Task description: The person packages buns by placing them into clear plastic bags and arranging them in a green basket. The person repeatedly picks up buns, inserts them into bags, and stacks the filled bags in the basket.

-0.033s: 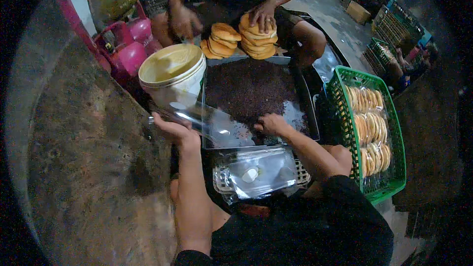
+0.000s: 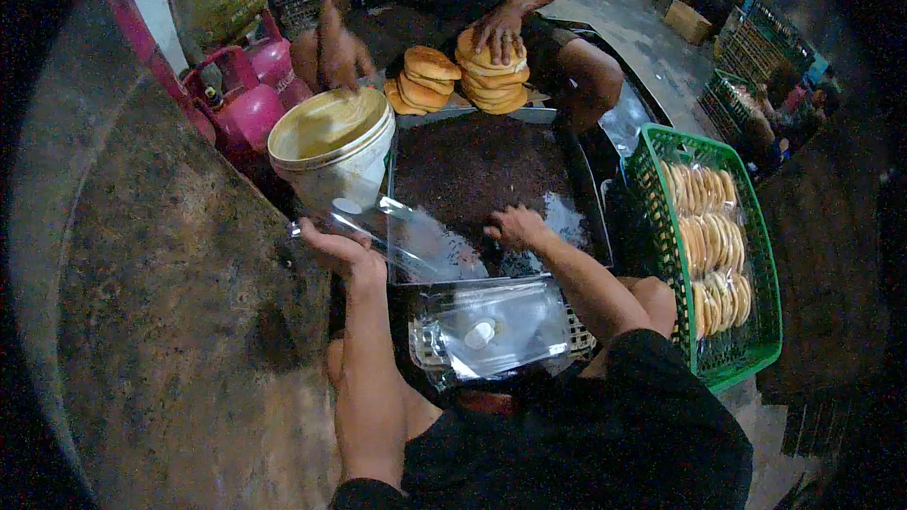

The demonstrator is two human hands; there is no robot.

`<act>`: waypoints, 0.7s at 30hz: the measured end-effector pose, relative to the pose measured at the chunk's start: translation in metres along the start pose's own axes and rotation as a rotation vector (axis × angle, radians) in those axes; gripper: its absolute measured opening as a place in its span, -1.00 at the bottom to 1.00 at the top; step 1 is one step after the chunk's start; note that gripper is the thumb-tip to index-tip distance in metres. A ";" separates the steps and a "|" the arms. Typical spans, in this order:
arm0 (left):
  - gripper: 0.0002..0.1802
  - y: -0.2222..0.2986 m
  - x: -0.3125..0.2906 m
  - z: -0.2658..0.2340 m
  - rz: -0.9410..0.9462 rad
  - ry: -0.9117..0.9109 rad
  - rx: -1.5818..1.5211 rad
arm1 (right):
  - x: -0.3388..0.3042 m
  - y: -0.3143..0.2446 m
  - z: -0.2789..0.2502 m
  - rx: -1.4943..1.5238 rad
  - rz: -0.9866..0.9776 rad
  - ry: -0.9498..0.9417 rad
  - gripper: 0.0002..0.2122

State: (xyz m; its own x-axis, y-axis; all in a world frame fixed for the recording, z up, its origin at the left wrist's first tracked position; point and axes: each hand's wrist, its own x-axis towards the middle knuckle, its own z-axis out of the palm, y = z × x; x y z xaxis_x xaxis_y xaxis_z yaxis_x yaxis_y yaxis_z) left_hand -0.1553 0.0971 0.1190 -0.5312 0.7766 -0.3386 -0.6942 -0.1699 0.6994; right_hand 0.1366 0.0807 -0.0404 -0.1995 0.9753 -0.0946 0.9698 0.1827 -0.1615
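My left hand [image 2: 335, 250], palm up, is closed on a clear plastic bag [image 2: 402, 244] stretching over the near left of a shallow metal tray [image 2: 593, 179]. Dark brown granules [image 2: 472, 165] cover much of that tray, with shiny bare patches near its front. My right hand [image 2: 516, 228] is among the granules at the near middle, fingers bent downward; whatever they pinch is hidden. Just below the tray, a stack of clear plastic bags [image 2: 520, 326] lies on a pale lattice basket [image 2: 578, 332], with a small white lump [image 2: 480, 334] on top.
A dirty white bucket [image 2: 354, 165] stands left of the tray. Across from me, a co-worker's hand [image 2: 499, 36] rests on stacked round buns [image 2: 493, 85], beside a shorter bun stack [image 2: 425, 85]. At right is a green basket [image 2: 770, 293] of bagged flat buns [image 2: 709, 246]. Pink gas cylinders [image 2: 248, 123] stand far left.
My right hand has lifted slightly, its fingers looking a little more spread over the granules. The plastic bag has shifted a little. The co-worker's left-side hand has moved down toward the bucket rim.
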 end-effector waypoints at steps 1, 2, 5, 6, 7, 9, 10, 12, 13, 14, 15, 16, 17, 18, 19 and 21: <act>-0.63 -0.012 0.009 -0.004 -0.016 0.015 0.019 | 0.013 0.004 -0.006 -0.045 -0.055 0.217 -0.54; -0.61 -0.019 0.017 -0.009 0.027 -0.007 0.100 | 0.023 0.003 -0.020 0.057 -0.028 0.123 -0.54; -0.58 -0.036 0.030 -0.028 0.043 -0.103 0.281 | 0.026 0.010 -0.073 0.187 -0.032 -0.150 -0.55; -0.57 -0.042 0.029 -0.031 -0.017 -0.169 0.297 | 0.021 0.021 -0.086 0.115 -0.085 -0.219 -0.55; -0.57 -0.048 0.031 -0.036 -0.071 -0.231 0.317 | 0.013 0.028 -0.097 0.046 -0.143 -0.288 -0.56; -0.59 -0.059 0.025 -0.046 -0.225 -0.244 0.291 | -0.017 0.011 -0.114 0.211 0.008 -0.302 -0.36; -0.59 -0.073 0.001 -0.035 -0.237 -0.249 0.303 | -0.035 0.017 -0.113 0.313 0.066 -0.250 -0.28; -0.57 -0.091 -0.040 -0.011 -0.247 -0.246 0.296 | -0.067 0.021 -0.110 0.436 0.176 -0.217 -0.10; -0.57 -0.101 -0.054 0.002 -0.241 -0.280 0.287 | -0.079 0.022 -0.109 0.455 0.234 -0.240 0.02; -0.58 -0.106 -0.065 0.013 -0.222 -0.311 0.279 | -0.082 0.026 -0.112 0.607 0.161 -0.450 0.07; -0.58 -0.110 -0.075 0.022 -0.202 -0.341 0.270 | -0.088 0.027 -0.113 0.919 0.138 -0.398 0.07; -0.58 -0.119 -0.070 0.025 -0.210 -0.377 0.220 | -0.093 0.026 -0.112 1.229 0.107 -0.337 0.07; -0.58 -0.120 -0.078 0.030 -0.155 -0.379 0.271 | -0.098 0.025 -0.115 1.534 0.065 -0.272 0.07; -0.58 -0.120 -0.086 0.038 -0.102 -0.386 0.312 | -0.102 0.028 -0.127 1.982 0.042 -0.131 -0.10; -0.58 -0.119 -0.093 0.045 -0.046 -0.393 0.353 | -0.107 0.029 -0.139 1.924 0.058 -0.007 -0.21; -0.68 -0.115 -0.099 0.043 -0.068 -0.513 0.350 | -0.123 0.021 -0.159 1.798 0.109 0.215 -0.44</act>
State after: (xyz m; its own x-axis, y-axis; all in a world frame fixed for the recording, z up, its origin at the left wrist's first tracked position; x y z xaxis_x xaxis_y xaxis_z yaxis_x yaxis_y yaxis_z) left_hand -0.0021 0.0654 0.0994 -0.1308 0.9858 -0.1050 -0.4716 0.0313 0.8813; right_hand 0.2042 -0.0162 0.1241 0.0082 0.9964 -0.0849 -0.3704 -0.0758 -0.9258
